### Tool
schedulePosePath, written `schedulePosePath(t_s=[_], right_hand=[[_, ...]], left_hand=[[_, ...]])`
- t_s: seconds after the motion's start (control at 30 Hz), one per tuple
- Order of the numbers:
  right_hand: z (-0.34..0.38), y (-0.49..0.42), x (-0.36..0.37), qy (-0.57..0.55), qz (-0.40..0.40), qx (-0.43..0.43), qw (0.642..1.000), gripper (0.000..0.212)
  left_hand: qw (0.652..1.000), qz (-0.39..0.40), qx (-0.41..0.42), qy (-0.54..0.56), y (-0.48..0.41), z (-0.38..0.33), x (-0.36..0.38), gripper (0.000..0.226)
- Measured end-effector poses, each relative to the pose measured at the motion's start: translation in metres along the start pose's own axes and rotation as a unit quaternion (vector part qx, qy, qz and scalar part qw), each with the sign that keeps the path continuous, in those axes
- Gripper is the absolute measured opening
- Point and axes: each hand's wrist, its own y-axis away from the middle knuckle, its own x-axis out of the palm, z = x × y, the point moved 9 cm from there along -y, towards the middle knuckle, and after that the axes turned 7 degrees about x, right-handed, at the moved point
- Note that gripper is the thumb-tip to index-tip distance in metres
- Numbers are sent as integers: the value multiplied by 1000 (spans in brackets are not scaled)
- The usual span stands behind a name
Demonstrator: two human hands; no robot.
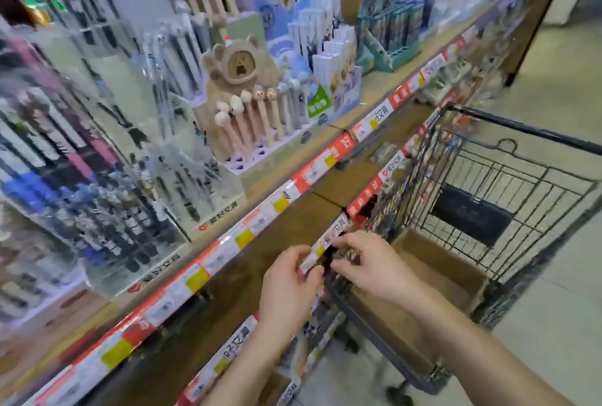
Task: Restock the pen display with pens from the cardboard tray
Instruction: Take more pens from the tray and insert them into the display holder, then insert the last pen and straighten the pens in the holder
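Noting hand positions. Left hand and right hand meet fingertip to fingertip. The fingers of both are curled, pinching a small dark bundle between them. It is probably pens, but blur hides what it is and which way its long axis runs.

Cardboard tray sits in the wire cart, just below and right of the right hand. Clear pen display stands on the shelf up and left of the left hand, well apart. Its pens lean near upright in tiers.

Judgement: the left hand is nearer the display, so the carry goes up-left. The bundle would likely need aligning with the standing pens before going in.
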Motion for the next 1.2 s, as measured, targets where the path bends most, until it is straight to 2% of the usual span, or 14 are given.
schedulePosePath(t_s=[0.27,0.47,0.57,0.73,0.9,1.07,1.13,1.2], right_hand=[[-184,-1,21,28,31,137,990,36],[-312,-14,56,8,71,264,962,44],[-369,-24,87,-45,62,351,933,38],[-454,-22,154,-127,40,493,860,37],[-519,-19,207,-94,36,568,817,30],[-561,-28,229,-79,-6,602,794,43],[-574,-29,236,-112,-49,630,767,47],[-582,-32,239,-114,-74,637,759,49]], left_hand=[[990,126,-63,-19,-31,20,167,35],[973,206,-94,-46,-48,48,279,43],[964,242,-100,-49,-51,69,335,45],[940,312,-121,-62,-34,117,417,50],[923,351,-149,-52,-24,166,480,59],[930,337,-150,-11,-28,195,523,59],[929,336,-153,-4,-27,205,538,61],[927,344,-148,-10,-26,209,545,61]])
